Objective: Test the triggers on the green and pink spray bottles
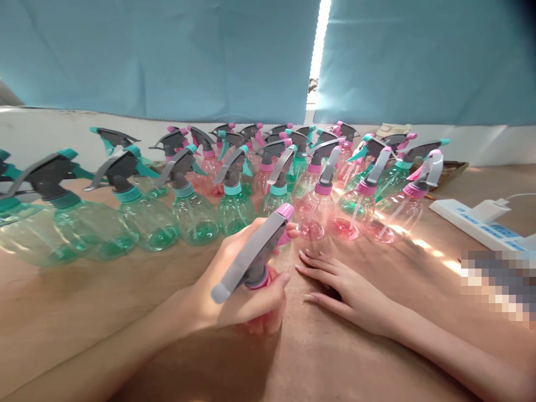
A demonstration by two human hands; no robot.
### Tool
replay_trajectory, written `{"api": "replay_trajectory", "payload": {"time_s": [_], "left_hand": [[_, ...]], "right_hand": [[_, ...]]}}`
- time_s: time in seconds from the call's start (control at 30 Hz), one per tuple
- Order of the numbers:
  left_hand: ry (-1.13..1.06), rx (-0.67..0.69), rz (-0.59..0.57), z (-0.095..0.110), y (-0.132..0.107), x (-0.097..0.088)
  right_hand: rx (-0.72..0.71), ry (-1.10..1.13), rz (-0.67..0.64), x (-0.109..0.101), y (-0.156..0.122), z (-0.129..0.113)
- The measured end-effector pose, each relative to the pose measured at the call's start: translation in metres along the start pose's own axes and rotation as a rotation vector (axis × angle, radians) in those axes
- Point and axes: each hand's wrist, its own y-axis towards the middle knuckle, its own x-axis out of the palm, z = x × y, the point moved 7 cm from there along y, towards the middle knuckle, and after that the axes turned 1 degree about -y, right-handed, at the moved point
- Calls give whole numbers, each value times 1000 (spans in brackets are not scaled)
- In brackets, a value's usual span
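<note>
My left hand [234, 285] is wrapped round the neck of a pink spray bottle [255, 254], whose grey trigger and pink nozzle stick up above my fingers; the bottle's body is mostly hidden under the hand. My right hand [343, 285] lies flat on the brown table [84, 318] just to the right of it, fingers stretched out and holding nothing. Right behind both hands stand several rows of clear spray bottles, green ones [192, 215] on the left and pink ones [318, 215] on the right.
A white power strip [481, 226] with a plugged-in charger lies at the right edge of the table. A blurred patch [498, 285] sits in front of it. Blue curtains [167, 56] hang behind the table, with a bright gap between them.
</note>
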Motion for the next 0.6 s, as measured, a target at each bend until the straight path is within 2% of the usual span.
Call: {"api": "replay_trajectory", "payload": {"time_s": [0.1,0.37,0.47,0.6], "left_hand": [[-30,22,-79,1,2,5],[-27,137,77,6,1,-1],[-22,184,100,9,1,-3],[-15,180,108,10,2,-3]], "right_hand": [[-1,-11,-10,0,0,0],[8,-5,-7,1,-1,2],[3,0,3,1,-1,2],[0,-14,-2,2,-1,2]]}}
